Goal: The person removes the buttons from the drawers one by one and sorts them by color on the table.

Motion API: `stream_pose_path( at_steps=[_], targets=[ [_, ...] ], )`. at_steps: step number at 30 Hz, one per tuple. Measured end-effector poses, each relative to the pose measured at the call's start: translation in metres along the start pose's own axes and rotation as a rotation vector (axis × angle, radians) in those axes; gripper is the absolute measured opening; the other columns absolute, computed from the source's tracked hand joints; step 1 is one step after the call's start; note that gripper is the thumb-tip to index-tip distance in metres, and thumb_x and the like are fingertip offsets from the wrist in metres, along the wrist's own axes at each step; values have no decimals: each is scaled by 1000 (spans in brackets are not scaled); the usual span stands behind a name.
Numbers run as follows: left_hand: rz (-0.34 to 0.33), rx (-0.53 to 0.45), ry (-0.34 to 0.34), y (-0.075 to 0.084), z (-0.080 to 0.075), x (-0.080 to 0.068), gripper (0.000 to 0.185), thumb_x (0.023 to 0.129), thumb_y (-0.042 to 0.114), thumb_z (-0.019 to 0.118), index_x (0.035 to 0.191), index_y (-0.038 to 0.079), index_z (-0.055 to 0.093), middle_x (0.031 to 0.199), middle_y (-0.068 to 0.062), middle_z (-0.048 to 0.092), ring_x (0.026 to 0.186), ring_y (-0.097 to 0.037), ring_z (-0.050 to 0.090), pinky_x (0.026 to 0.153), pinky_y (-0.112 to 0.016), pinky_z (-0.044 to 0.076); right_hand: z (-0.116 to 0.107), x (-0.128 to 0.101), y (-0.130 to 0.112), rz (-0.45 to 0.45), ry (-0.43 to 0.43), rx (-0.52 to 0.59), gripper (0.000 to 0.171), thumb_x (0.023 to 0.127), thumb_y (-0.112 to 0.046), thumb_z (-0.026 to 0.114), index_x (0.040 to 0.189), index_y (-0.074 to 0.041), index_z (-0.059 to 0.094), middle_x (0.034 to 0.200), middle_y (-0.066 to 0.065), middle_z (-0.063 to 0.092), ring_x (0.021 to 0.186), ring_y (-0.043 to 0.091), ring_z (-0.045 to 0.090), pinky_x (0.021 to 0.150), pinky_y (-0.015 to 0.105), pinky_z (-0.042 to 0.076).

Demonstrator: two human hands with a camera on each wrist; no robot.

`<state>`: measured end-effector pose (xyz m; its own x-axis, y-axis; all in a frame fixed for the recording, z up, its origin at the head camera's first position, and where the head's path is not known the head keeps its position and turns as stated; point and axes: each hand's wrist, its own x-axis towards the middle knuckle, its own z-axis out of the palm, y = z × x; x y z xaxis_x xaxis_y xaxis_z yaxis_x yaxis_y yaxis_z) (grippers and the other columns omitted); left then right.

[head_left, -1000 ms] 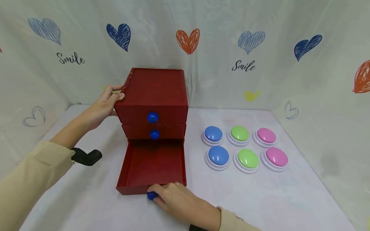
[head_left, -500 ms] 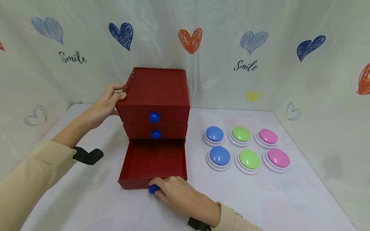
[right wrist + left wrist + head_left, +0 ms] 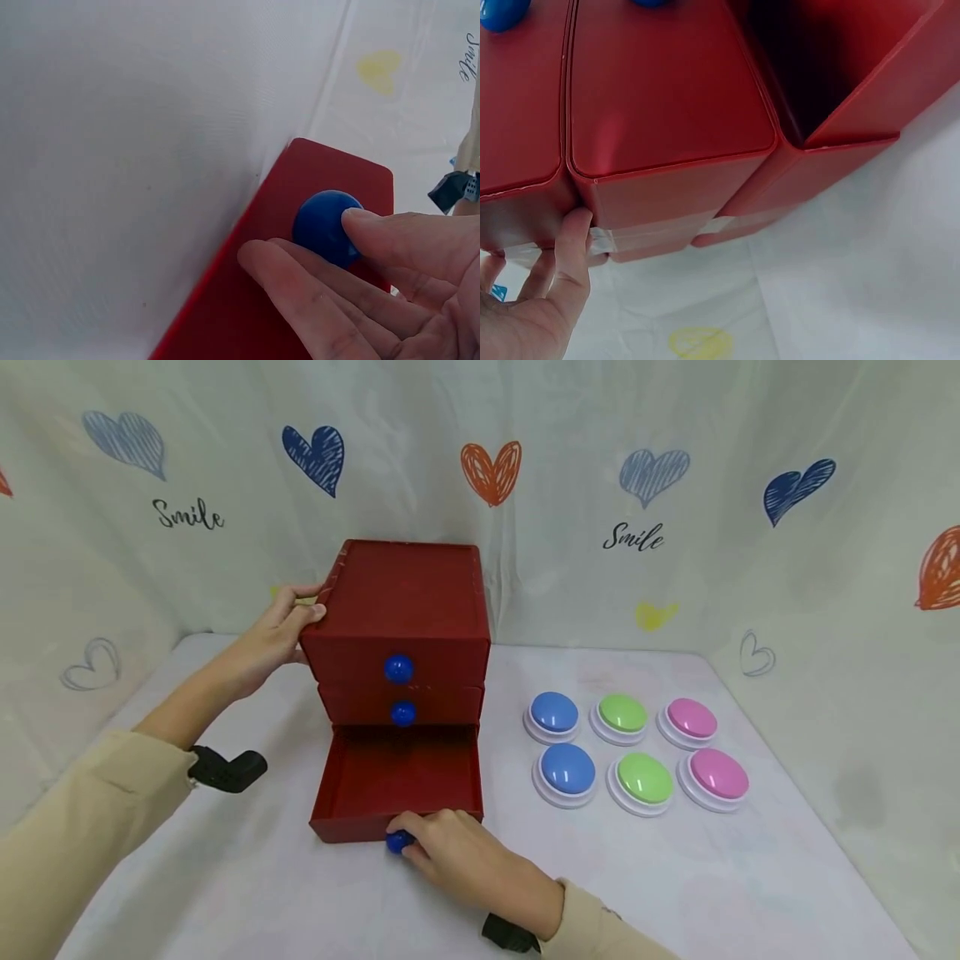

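Head view shows my right hand (image 3: 457, 856) at six o'clock of the red drawer box (image 3: 408, 602), thumb and fingers (image 3: 390, 232) pinched around the blue knob (image 3: 398, 841) of the bottom drawer (image 3: 397, 781), which stands pulled out toward me. My left hand (image 3: 279, 631) grips the box's top corner at nine o'clock, thumb on top, fingers curled behind. Six coloured dome buttons (image 3: 636, 750) sit at three o'clock, well apart.
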<state>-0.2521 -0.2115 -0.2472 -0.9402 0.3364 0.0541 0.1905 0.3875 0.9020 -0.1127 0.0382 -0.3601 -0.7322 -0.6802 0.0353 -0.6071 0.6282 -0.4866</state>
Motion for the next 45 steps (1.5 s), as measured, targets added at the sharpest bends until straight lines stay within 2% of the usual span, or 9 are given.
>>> stream_pose_path(
  at_steps=[5, 13, 18, 24, 30, 37, 45],
  targets=[
    [0, 7, 3, 0, -1, 1, 51, 101, 34, 26, 142, 8, 11, 140, -17, 26, 91, -1, 54, 71, -24, 49, 3, 3, 1, -14, 37, -21, 23, 91, -16, 60, 114, -16, 61, 100, -6, 70, 83, -4, 63, 75, 11, 48],
    [9, 6, 8, 0, -3, 1, 52, 101, 35, 27, 143, 9, 11, 138, -16, 27, 92, -1, 53, 69, -26, 50, 2, 10, 5, -39, 107, -35, 23, 90, -14, 60, 114, -15, 61, 97, -4, 70, 71, -7, 58, 71, 7, 46],
    [-9, 9, 15, -1, -4, 1, 51, 101, 35, 27, 143, 10, 11, 139, -15, 27, 93, 0, 53, 69, -26, 50, 3, 18, 9, -27, 122, -18, 24, 91, -13, 60, 114, -13, 61, 94, -2, 70, 64, -6, 53, 64, 3, 42],
    [-11, 12, 9, -1, -3, 1, 52, 101, 36, 27, 144, 11, 11, 140, -16, 27, 94, -2, 52, 70, -26, 50, 1, 26, 14, 4, 143, 1, 24, 91, -12, 60, 114, -12, 61, 97, 0, 69, 67, -4, 54, 64, 4, 43],
    [10, 8, -13, -3, -4, 0, 51, 101, 33, 25, 143, 9, 10, 140, -15, 26, 94, -3, 53, 71, -25, 50, -1, 33, 17, 27, 162, 5, 23, 91, -10, 59, 113, -10, 61, 92, 2, 68, 63, 0, 51, 60, 5, 43],
    [30, -1, 0, -3, -3, 0, 51, 101, 33, 27, 143, 8, 11, 133, -10, 31, 91, -2, 54, 68, -25, 50, -2, 43, 22, 56, 192, -7, 23, 91, -10, 58, 114, -10, 60, 98, 5, 69, 66, 2, 55, 60, 7, 44],
    [11, -2, 2, -3, -2, 1, 51, 101, 34, 27, 142, 9, 12, 142, -15, 27, 93, -1, 54, 70, -25, 49, -3, 52, 25, 95, 207, -29, 25, 92, -9, 57, 117, -10, 59, 102, 6, 69, 73, 3, 60, 60, 10, 46]
  ],
)
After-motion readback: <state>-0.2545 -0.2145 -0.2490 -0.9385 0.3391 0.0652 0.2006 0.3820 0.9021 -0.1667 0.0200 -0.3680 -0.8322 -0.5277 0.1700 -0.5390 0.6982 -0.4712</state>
